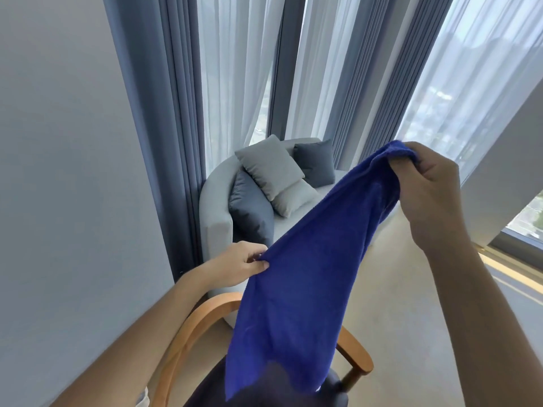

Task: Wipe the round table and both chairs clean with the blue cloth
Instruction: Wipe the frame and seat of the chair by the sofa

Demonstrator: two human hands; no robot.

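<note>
Blue cloth point(296, 277) stretched between both hands, above the chair point(188, 333).

Two hands are up — the left hand point(239, 264) and the right hand point(429, 183) — sharing one blue cloth point(308, 274). One wooden chair point(191, 327) shows below. One sofa point(214, 212) carries four cushions — two pale, two dark.

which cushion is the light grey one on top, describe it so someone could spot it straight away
Start at the tall blue-grey curtains by the window; at their foot stands a curved pale grey sofa. On its seat lies a pile of four cushions, and the one meant is the big light grey cushion, tilted like a diamond, leaning topmost. Two neighbours are dark slate; the other pale one lies lower, partly under it.
</note>
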